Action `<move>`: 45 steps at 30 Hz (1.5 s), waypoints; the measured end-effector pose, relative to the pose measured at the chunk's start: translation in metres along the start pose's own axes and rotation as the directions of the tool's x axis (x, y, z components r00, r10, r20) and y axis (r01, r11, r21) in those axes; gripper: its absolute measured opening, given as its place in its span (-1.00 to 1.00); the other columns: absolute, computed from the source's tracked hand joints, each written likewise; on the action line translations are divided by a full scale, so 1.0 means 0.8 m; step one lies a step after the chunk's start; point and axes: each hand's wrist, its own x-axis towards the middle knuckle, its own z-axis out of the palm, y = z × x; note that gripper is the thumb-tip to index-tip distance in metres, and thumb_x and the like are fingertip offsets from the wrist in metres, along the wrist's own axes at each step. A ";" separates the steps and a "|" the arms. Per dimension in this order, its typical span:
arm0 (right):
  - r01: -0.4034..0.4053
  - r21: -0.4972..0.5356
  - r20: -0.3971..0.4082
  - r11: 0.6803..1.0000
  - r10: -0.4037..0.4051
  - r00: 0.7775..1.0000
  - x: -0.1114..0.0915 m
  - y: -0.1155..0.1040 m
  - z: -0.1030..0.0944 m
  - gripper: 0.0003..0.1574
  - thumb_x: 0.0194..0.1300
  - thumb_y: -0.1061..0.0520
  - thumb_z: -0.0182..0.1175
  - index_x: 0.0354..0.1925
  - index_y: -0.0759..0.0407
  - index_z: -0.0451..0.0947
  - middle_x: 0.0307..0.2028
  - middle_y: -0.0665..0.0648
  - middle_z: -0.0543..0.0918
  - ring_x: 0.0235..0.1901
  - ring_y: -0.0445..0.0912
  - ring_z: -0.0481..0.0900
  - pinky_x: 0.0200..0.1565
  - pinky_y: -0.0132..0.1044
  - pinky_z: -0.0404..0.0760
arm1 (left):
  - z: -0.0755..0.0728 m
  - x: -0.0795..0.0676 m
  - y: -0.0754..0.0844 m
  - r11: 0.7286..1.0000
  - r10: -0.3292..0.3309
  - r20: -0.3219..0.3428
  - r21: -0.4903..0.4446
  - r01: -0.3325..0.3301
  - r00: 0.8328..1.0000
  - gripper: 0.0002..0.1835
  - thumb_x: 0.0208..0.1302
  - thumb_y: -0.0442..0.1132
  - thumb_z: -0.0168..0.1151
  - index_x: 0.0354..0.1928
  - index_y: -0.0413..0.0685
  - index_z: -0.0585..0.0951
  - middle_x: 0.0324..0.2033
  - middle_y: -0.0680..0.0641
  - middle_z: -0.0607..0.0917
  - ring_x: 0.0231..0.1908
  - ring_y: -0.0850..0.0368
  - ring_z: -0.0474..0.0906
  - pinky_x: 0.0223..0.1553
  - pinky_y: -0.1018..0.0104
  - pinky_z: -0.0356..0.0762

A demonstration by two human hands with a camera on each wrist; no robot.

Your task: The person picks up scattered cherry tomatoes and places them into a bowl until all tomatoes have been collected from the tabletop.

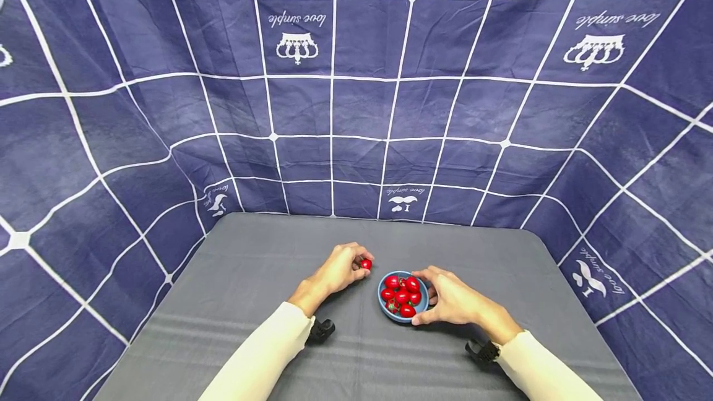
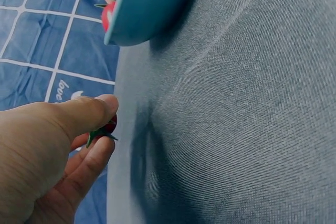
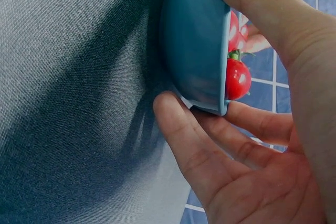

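Observation:
My left hand (image 1: 341,267) pinches a single red cherry tomato (image 1: 366,263) between thumb and fingers, to the left of the bowl. Its green stem leaves (image 2: 100,134) poke out between the fingertips in the left wrist view. A small blue bowl (image 3: 191,40) stands on the grey cloth, holding several cherry tomatoes (image 1: 401,296), some with green tops. From the right side, my right hand (image 1: 453,297) grips this bowl, thumb at the near rim and fingers around the far side.
Grey cloth (image 1: 267,265) covers the table, with a crease running near the bowl. Blue curtains with white grid lines (image 1: 362,110) hang behind the table and on both sides. A black wrist strap (image 1: 321,330) is on the left wrist, another black strap (image 1: 482,351) on the right.

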 end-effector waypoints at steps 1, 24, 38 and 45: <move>0.002 -0.001 0.000 1.000 -0.002 1.000 -0.001 0.000 -0.001 0.26 0.09 -0.09 0.90 0.54 0.42 0.53 0.23 0.28 0.72 -0.17 -0.24 0.83 -0.09 -0.38 0.90 | -0.002 -0.001 0.005 1.000 -0.014 0.002 0.008 0.014 1.000 -0.71 0.33 -0.44 0.67 0.07 -0.23 0.87 -0.09 -0.12 0.86 -0.17 0.13 0.83 -0.12 0.45 0.81; 0.006 0.066 -0.011 0.998 -0.006 1.000 -0.003 0.000 0.003 0.25 0.11 0.01 0.89 0.54 0.50 0.50 0.20 0.32 0.70 -0.15 -0.20 0.89 -0.09 -0.40 0.91 | -0.021 -0.019 0.027 1.000 -0.015 -0.015 -0.010 0.014 1.000 -0.68 0.39 -0.42 0.64 0.14 -0.24 0.86 -0.05 -0.11 0.86 -0.13 0.02 0.87 -0.04 0.30 0.89; -0.002 0.043 -0.026 0.999 0.004 1.000 -0.001 -0.001 0.000 0.26 0.09 -0.01 0.90 0.54 0.48 0.52 0.18 0.29 0.72 -0.20 -0.24 0.86 -0.12 -0.39 0.91 | -0.018 -0.017 0.055 0.999 0.029 -0.008 -0.025 -0.029 1.000 -0.70 0.42 -0.40 0.64 0.14 -0.17 0.87 -0.05 -0.09 0.86 -0.10 0.05 0.88 -0.01 0.35 0.89; -0.007 0.083 -0.016 0.997 0.008 1.000 -0.003 0.003 0.003 0.25 0.10 -0.01 0.89 0.55 0.46 0.51 0.22 0.32 0.71 -0.15 -0.18 0.89 -0.10 -0.39 0.91 | -0.007 -0.013 0.068 0.997 0.072 0.019 -0.014 -0.072 0.997 -0.68 0.42 -0.38 0.66 0.16 -0.19 0.86 -0.03 -0.09 0.86 -0.09 0.06 0.87 -0.02 0.34 0.89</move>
